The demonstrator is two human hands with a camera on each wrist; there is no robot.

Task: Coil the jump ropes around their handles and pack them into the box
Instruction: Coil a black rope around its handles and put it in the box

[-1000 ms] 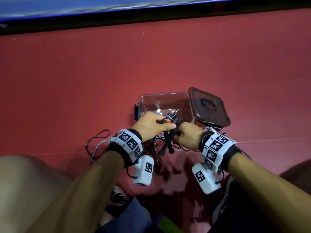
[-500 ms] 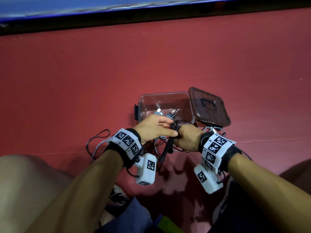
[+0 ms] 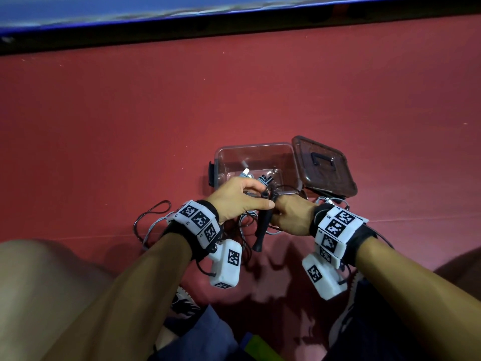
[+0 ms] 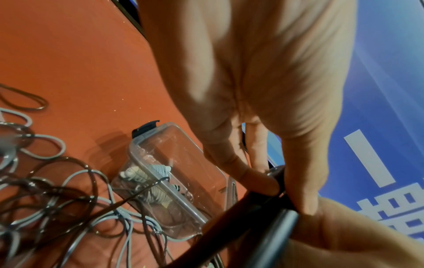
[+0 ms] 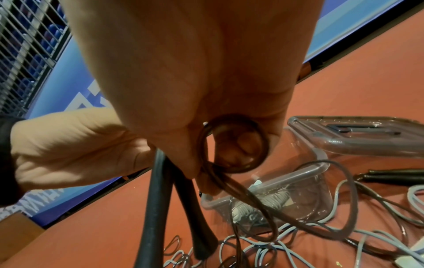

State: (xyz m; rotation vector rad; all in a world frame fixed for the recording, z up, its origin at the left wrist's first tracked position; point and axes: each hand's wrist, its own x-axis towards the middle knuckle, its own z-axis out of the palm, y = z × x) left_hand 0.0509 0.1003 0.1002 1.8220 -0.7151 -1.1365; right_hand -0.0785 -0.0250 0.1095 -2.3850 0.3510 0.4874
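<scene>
Both hands grip the black handles [image 3: 263,225] — left hand [image 3: 238,199] pinching their top, right hand [image 3: 292,217] curled around them and the brown rope [image 5: 234,145] — beside the clear box [image 3: 257,155].

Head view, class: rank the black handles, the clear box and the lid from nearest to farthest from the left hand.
1. Black handles: pinched by the left hand, hanging between both hands.
2. Clear box: just beyond the fingers.
3. Lid: farthest, leaning at the box's right side.
</scene>
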